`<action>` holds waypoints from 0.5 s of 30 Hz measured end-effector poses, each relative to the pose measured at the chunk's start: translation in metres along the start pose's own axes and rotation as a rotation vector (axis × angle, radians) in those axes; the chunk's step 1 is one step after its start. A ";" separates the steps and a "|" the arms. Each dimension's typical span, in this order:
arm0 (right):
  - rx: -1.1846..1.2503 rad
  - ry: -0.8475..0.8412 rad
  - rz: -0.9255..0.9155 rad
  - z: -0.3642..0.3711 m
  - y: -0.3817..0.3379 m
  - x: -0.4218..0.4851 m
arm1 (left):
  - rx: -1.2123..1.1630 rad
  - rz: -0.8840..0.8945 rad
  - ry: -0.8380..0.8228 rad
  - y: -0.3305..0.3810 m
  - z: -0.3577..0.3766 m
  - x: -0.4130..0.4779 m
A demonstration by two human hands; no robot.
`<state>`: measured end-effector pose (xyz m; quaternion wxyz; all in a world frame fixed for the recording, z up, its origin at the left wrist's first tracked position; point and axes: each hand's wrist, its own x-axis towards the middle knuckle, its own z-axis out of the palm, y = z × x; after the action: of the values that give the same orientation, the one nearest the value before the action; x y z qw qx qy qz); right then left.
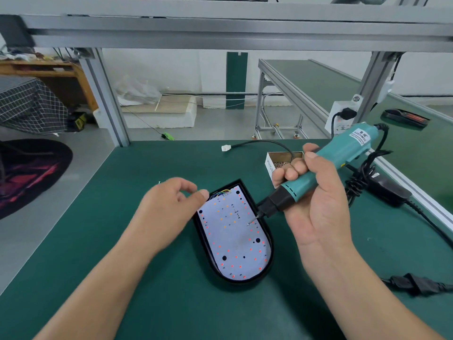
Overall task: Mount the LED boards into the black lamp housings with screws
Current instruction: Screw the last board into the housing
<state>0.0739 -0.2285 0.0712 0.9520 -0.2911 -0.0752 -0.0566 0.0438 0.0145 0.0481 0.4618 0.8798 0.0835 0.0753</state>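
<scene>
A black lamp housing (203,244) lies on the green table (117,217) in front of me, with a white LED board (232,239) dotted with red and orange LEDs seated inside it. My right hand (311,197) grips a teal electric screwdriver (326,168), its bit tip hovering just above the board's right side. My left hand (171,207) hangs at the housing's upper left corner, its fingers loosely curled and its thumb close to the coloured wires; I cannot tell whether it touches them.
A small cardboard box of screws (279,161) stands behind my right hand. A black cable with a white connector (225,148) lies further back. The screwdriver's power adapter and coiled cord (382,190) sit at the right, with another plug (414,283) near the right edge.
</scene>
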 end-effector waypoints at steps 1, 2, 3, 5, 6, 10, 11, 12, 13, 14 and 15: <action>-0.027 -0.029 0.013 0.001 0.002 -0.002 | 0.056 -0.043 -0.019 -0.004 -0.001 0.002; -0.054 -0.059 0.026 0.002 0.004 -0.003 | 0.092 -0.085 -0.063 -0.006 0.000 0.003; -0.084 -0.087 0.038 0.002 0.005 -0.006 | 0.140 -0.112 -0.109 -0.007 0.003 0.004; -0.145 -0.132 0.059 0.003 0.008 -0.008 | 0.244 -0.116 -0.144 -0.011 0.012 0.005; -0.166 -0.146 0.069 0.003 0.009 -0.010 | 0.273 -0.111 -0.127 -0.011 0.016 0.006; -0.221 -0.186 0.090 0.003 0.010 -0.011 | 0.237 -0.097 -0.077 -0.011 0.025 0.008; -0.232 -0.194 0.091 0.003 0.010 -0.011 | 0.211 -0.100 -0.081 -0.010 0.027 0.008; -0.241 -0.201 0.093 0.003 0.010 -0.011 | 0.190 -0.105 -0.086 -0.010 0.028 0.009; -0.249 -0.207 0.098 0.003 0.010 -0.011 | 0.176 -0.111 -0.090 -0.009 0.029 0.011; -0.254 -0.213 0.104 0.003 0.010 -0.011 | 0.163 -0.116 -0.094 -0.010 0.029 0.012; -0.261 -0.219 0.108 0.003 0.010 -0.011 | 0.145 -0.119 -0.101 -0.010 0.030 0.014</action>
<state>0.0644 -0.2180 0.0660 0.8940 -0.4201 -0.1547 0.0173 0.0625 -0.0010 0.0239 0.4040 0.9072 0.1176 -0.0032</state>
